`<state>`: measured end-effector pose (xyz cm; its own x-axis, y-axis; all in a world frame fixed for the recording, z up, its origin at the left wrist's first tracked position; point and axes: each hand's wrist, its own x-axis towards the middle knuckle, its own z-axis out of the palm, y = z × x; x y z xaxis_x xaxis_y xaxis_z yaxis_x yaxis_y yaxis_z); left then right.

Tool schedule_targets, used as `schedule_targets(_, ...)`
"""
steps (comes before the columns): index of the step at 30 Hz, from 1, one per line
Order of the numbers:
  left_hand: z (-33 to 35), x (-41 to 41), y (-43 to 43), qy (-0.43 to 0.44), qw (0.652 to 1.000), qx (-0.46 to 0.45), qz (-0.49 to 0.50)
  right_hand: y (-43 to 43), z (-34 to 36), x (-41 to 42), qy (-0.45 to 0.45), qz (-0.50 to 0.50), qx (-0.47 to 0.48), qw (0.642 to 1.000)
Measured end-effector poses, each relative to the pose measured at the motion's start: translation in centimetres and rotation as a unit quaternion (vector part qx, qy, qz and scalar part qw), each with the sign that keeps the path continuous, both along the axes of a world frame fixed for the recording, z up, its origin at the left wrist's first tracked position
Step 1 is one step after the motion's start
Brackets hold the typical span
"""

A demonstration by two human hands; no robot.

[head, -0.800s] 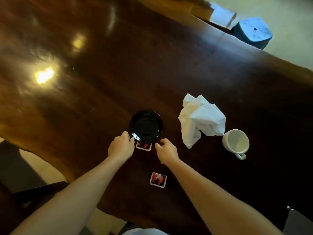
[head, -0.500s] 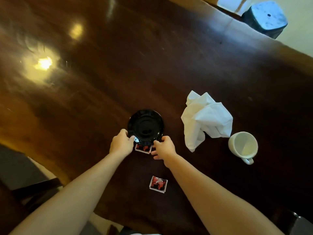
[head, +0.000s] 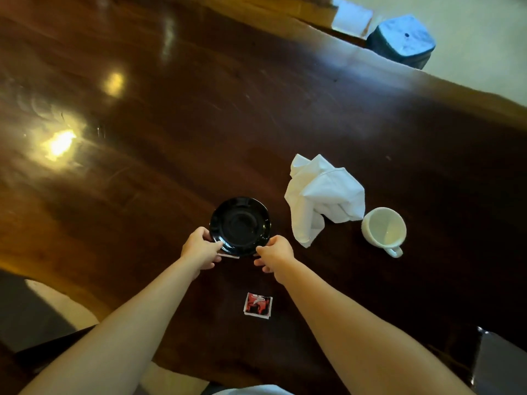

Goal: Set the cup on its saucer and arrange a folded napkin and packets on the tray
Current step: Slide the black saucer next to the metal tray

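A black saucer (head: 240,225) lies on the dark wooden table (head: 199,109). My left hand (head: 199,250) grips its near-left rim and my right hand (head: 275,253) grips its near-right rim. The saucer's near edge is tipped up over a packet (head: 228,255), of which only a thin white edge shows. A second red and black packet (head: 258,305) lies flat nearer to me. A crumpled white napkin (head: 323,196) sits right of the saucer. Beyond it to the right, a white cup (head: 383,229) lies tipped with its handle toward me. No tray is in view.
A blue-grey stool (head: 400,41) stands on the pale floor past the table's far edge. A dark chair corner (head: 499,363) shows at the lower right. Bright light reflections glare on the table's left side.
Both hands have closed on the saucer's near rim and lifted it. The packet under it, plainly visible before, is now almost covered.
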<state>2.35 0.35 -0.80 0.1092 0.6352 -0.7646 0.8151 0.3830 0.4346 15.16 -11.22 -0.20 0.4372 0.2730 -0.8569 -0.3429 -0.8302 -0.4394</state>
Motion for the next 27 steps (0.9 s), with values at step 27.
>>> schedule_targets(27, 3.0, 10.7, -36.2, -0.065, 0.943, -0.085, -0.313, -42.2, 3.5, 1.6, -0.048, -0.337, -0.038, 0.940)
